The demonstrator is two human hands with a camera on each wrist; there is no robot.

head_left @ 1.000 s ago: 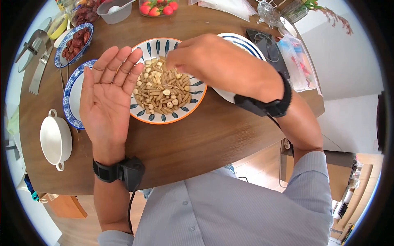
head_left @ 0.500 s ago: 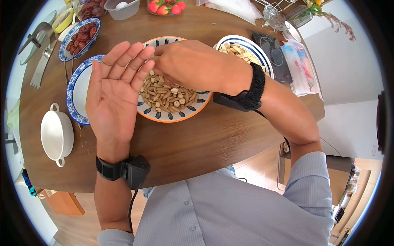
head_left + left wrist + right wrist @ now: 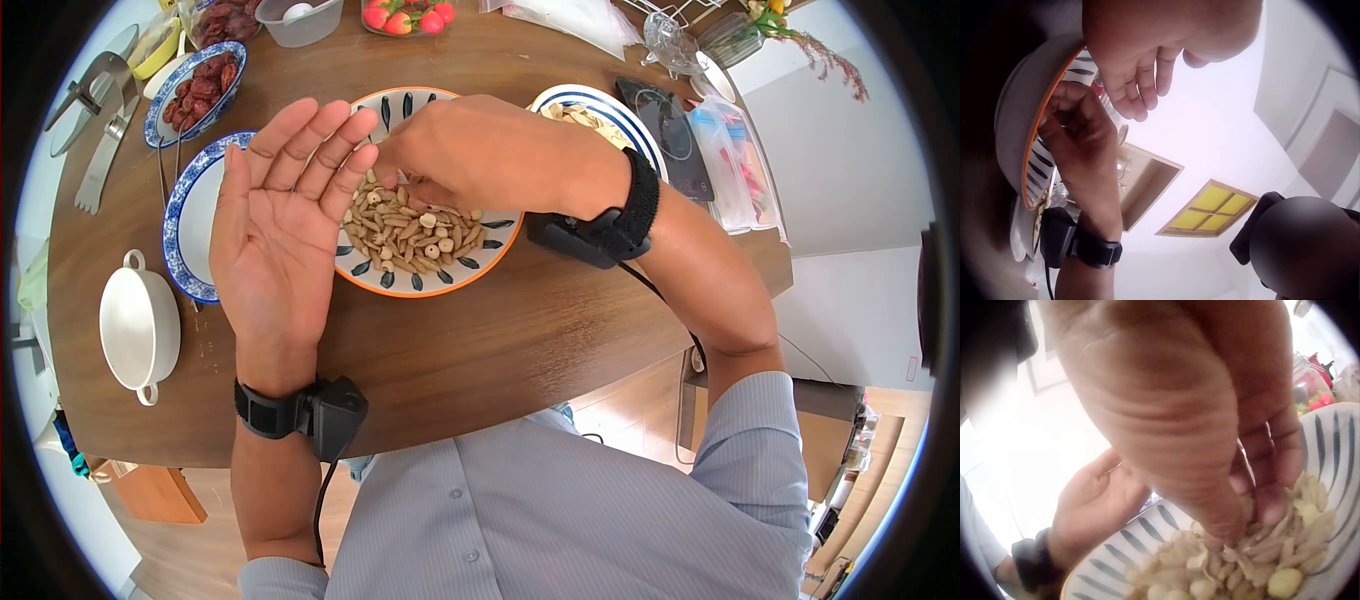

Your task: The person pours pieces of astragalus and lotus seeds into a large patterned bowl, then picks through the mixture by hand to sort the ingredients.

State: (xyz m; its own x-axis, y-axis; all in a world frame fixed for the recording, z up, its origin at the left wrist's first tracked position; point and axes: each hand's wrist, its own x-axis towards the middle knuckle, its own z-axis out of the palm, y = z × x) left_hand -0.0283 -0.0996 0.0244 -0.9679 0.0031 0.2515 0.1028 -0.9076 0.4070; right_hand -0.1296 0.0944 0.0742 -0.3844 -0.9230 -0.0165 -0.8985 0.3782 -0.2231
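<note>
Worktop (image 3: 480,360): brown wood, glossy near the edge.
White two-handled cup (image 3: 138,330): at the left.
Left hand (image 3: 278,230): palm up, fingers straight, beside the bowl.
Orange-rimmed bowl (image 3: 503,228): holds the brown pieces (image 3: 405,235).
Right hand (image 3: 485,155): fingers down among them; I can't tell whether they pinch any.
Far side: red fruit (image 3: 400,20).
Room: pale walls (image 3: 860,300), yellow-paned frame (image 3: 1207,208).

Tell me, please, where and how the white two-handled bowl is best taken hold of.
I would pinch the white bowl by its near handle, with the left hand coming from the person's side of the table: that small loop juts from the wall towards them. The far handle, at the opposite end, could probably take a second hand to keep it level.
</note>
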